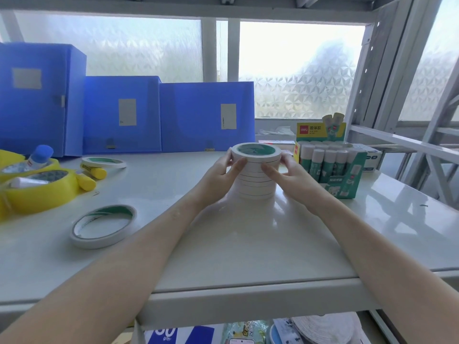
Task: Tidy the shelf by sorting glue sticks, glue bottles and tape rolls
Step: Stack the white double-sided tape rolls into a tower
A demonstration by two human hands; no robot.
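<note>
A stack of several white tape rolls stands at the middle of the white shelf. My left hand grips its upper rolls from the left, and my right hand grips them from the right. A loose white tape roll lies flat at the front left, another further back. Glue sticks stand in a green display box right of the stack. Two yellow glue sticks lie at the left beside wide yellow tape rolls, with a blue-capped glue bottle on them.
Three blue file boxes line the back of the shelf before a frosted window. A grey metal upright rises at the right. Small white boxes sit behind the glue box. Packets lie on the lower shelf.
</note>
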